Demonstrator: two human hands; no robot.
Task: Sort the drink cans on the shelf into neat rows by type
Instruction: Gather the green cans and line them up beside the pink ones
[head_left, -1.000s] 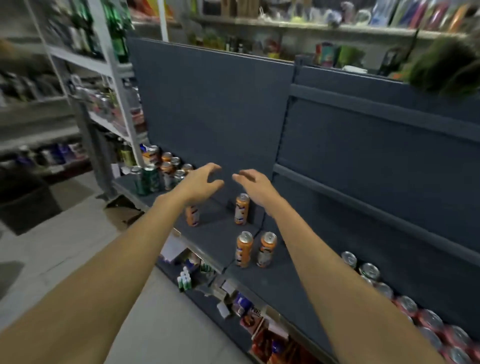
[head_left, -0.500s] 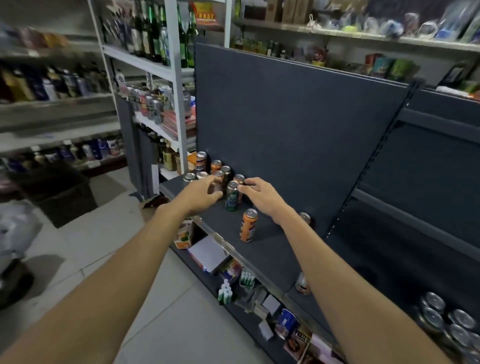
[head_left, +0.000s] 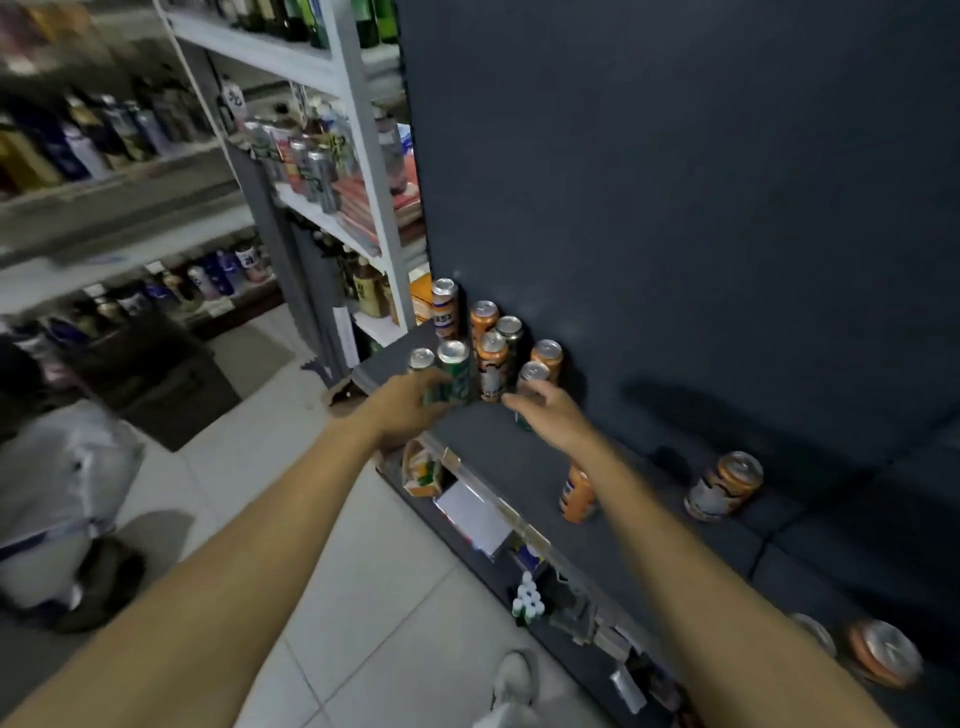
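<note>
At the shelf's left end, both hands are in the mixed can cluster (head_left: 483, 348) against the dark back panel (head_left: 675, 182). Left hand (head_left: 402, 410) has its fingers curled round a green can (head_left: 453, 371); right hand (head_left: 550, 413) looks wrapped on a silver-topped can (head_left: 531, 379), though the fingertips are hidden behind it, so can't fully confirm the grip

Risks, as I read it:
- cans are packed touching, so pulling one out sideways could drag or tip its neighbours
- green can sits near the shelf (head_left: 519, 457) front edge; a knock could send it to the floor
- right forearm passes just over a lone orange can (head_left: 576, 496); dropping the elbow would topple it

Orientation: all cluster cans stand upright, long axis vertical, tops up. Another orange can (head_left: 724, 486) stands well apart to the right and reads as leaning, which may only be lens distortion
</note>
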